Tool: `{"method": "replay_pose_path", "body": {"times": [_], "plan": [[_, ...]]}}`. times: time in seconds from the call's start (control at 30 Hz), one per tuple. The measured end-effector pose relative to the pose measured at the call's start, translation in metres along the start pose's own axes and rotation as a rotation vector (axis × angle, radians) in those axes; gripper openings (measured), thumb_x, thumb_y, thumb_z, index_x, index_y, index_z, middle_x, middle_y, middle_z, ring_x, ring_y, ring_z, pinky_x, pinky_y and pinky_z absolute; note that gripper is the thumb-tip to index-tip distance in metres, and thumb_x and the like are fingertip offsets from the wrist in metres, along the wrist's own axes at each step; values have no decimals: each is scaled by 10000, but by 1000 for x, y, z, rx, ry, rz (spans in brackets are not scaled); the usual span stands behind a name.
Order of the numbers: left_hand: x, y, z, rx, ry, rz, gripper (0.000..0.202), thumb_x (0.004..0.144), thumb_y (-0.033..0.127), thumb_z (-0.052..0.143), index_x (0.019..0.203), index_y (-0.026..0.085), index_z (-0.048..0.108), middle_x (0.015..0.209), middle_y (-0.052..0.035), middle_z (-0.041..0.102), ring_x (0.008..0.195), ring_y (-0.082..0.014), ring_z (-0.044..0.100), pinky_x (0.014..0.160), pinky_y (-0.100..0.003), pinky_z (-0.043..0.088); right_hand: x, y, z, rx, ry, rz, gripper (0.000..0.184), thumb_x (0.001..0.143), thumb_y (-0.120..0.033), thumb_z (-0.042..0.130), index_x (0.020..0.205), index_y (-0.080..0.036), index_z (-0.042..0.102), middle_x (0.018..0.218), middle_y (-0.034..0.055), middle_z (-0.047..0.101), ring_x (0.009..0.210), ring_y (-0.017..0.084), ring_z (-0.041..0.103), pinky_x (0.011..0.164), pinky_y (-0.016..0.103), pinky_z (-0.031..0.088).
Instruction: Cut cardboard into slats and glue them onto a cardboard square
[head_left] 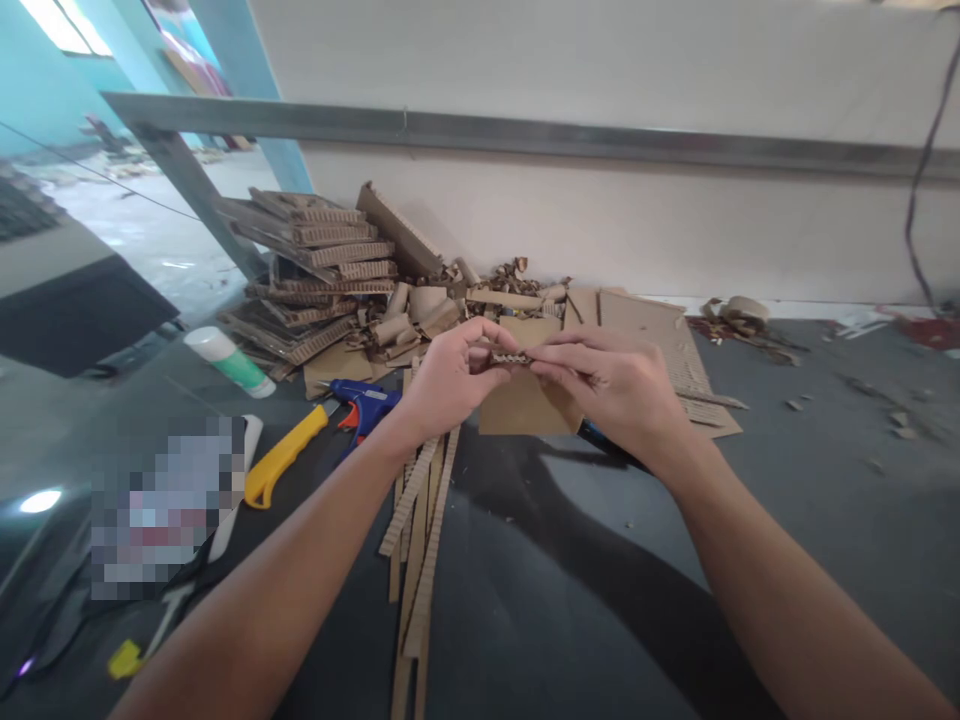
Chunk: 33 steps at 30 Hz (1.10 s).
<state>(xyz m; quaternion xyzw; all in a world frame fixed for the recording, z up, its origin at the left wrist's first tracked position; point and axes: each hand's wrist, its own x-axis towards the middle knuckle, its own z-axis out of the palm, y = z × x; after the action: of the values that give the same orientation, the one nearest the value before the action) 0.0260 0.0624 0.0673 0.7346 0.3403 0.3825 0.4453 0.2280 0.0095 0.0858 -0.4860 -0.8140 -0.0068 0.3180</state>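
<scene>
Between my two hands is a small piece of corrugated cardboard (511, 358), its wavy edge facing me. My left hand (456, 375) pinches its left end between thumb and fingers. At the other end, the fingertips of my right hand (611, 375) are closed on it. A flat brown cardboard sheet (525, 405) is visible just below and behind the hands. Long corrugated cardboard strips (420, 560) lie under my left wrist. Partly hidden by my left forearm is a blue glue gun (371, 405). A dark blue object (600, 440), mostly covered, shows beneath my right hand.
Left of the strips lie a yellow utility knife (285, 455) and a white and green tube (229, 360). Corrugated panels (322, 255) are stacked at the back left, beside loose cardboard scraps (420, 310). More cardboard (652, 330) lies behind my right hand, against the wall (600, 230).
</scene>
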Motion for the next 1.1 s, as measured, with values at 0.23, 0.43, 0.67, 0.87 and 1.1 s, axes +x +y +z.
{"method": "replay_pose_path", "body": {"times": [0.23, 0.43, 0.67, 0.87, 1.1], "plan": [[1, -3, 1, -8, 48, 81, 161, 838, 283, 710, 935, 182, 630, 832, -29, 686, 727, -151, 671, 642, -250, 495, 0, 1, 10, -9, 159, -34, 252, 990, -300, 519, 1058, -249, 757, 1029, 62, 759, 917, 201, 701, 782, 307, 540], [1, -4, 3, 11, 58, 136, 165, 858, 283, 700, 999, 212, 652, 849, -22, 676, 646, -124, 625, 571, -240, 457, 0, 2, 14, -22, 240, -92, 215, 971, -260, 556, 1010, -225, 764, 967, 70, 762, 846, 191, 704, 715, 290, 534], [2, -7, 4, -16, 67, 138, 104, 854, 263, 699, 916, 188, 663, 789, -27, 712, 737, -164, 677, 673, -278, 519, -1, 2, 13, -94, 181, -86, 229, 985, -268, 536, 1015, -197, 751, 999, 78, 751, 875, 190, 697, 704, 290, 517], [5, -6, -8, 47, 149, 103, 134, 824, 289, 720, 871, 178, 664, 781, -44, 716, 744, -175, 681, 649, -281, 516, -1, 7, 1, -199, 123, -17, 204, 972, -214, 545, 1041, -204, 736, 1060, 74, 743, 893, 206, 699, 679, 299, 496], [5, -1, -28, 52, 155, 64, 176, 800, 313, 749, 863, 181, 652, 901, -44, 740, 822, -168, 699, 658, -242, 529, -2, 19, -25, -185, 43, 110, 171, 913, -198, 630, 1012, -250, 759, 816, 8, 773, 674, 175, 687, 644, 295, 481]]}}
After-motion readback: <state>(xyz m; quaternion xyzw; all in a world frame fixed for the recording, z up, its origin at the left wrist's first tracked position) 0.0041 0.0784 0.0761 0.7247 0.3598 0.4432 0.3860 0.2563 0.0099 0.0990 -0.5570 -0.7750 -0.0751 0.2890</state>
